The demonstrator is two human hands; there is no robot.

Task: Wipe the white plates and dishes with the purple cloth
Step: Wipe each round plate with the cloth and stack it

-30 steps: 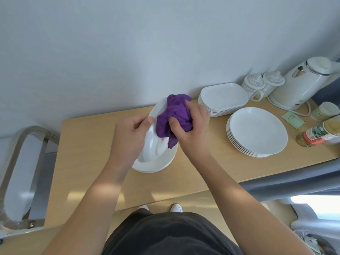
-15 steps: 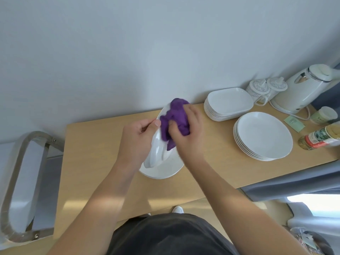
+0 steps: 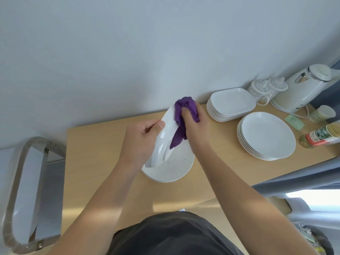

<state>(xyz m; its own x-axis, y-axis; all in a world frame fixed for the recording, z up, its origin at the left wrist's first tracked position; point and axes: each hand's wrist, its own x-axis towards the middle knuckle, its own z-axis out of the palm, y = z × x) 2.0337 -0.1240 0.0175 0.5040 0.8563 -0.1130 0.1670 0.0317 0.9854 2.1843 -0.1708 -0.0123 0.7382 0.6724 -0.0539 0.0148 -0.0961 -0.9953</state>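
Purple cloth (image 3: 186, 109) higher on plate (image 3: 163, 141)

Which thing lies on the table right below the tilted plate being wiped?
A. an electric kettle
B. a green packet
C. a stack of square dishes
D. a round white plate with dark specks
D: the left hand holds the tilted plate just above a speckled round plate, and the right hand presses the purple cloth to it; the square dishes and the kettle stand off to the right.
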